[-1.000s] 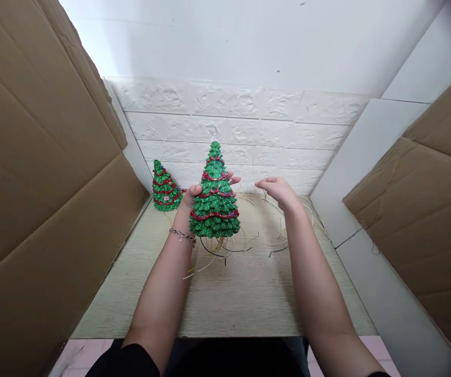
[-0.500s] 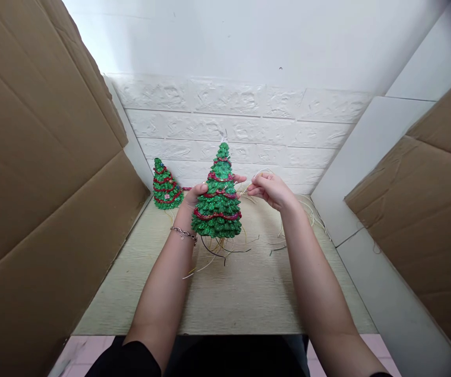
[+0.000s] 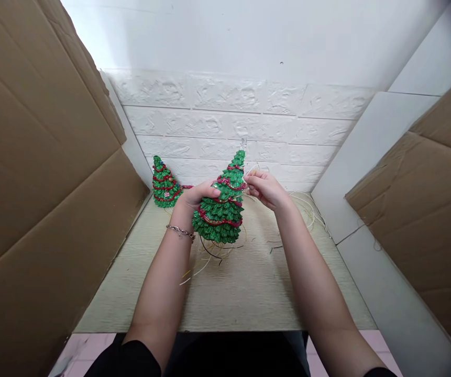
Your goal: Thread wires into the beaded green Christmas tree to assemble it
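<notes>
A green glittery Christmas tree figurine (image 3: 221, 212) with red garlands is held above the table, its top tilted to the right. My left hand (image 3: 199, 196) is wrapped round its left side, thumb on the front; the other fingers are hidden behind it. A clear piece (image 3: 243, 142) sticks up from the tip. Several thin wires (image 3: 209, 256), white, yellow and black, hang from under the base. My right hand (image 3: 265, 188) pinches a thin white wire (image 3: 252, 168) close to the tree's right side. The wire's far end cannot be made out.
A second, smaller-looking decorated tree (image 3: 165, 183) stands at the back left of the table (image 3: 244, 293). Loose white wires (image 3: 307, 207) lie at the back right. Cardboard sheets (image 3: 44, 157) rise on both sides, and a white brick-patterned wall (image 3: 225, 125) closes the back.
The held tree has gone from upright to leaning right, turned a little by my left hand. My right hand has moved left with the wire, up to the tree's side.
</notes>
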A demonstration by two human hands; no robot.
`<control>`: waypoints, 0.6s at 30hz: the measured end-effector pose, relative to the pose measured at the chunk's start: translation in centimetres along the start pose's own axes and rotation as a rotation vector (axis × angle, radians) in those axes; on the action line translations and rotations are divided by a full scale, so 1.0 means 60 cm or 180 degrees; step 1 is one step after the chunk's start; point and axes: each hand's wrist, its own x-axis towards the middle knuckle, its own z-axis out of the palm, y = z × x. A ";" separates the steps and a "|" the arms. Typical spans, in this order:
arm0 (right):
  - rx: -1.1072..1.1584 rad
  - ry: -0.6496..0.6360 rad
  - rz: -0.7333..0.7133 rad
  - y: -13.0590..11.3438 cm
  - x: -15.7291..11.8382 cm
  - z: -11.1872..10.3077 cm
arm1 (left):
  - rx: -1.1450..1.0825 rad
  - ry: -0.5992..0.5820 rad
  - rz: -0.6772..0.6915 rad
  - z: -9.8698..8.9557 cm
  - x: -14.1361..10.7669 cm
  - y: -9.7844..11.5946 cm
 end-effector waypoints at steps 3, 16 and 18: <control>0.0190 -0.0149 -0.0025 0.002 0.000 0.002 | 0.0103 -0.0147 -0.0110 0.000 0.004 0.000; 0.1532 0.1089 0.0076 0.007 0.016 -0.019 | 0.0330 -0.0337 -0.0513 -0.004 0.002 0.000; 0.1758 0.1322 0.0173 0.008 0.019 -0.031 | 0.0362 -0.0377 -0.0514 -0.008 0.003 -0.003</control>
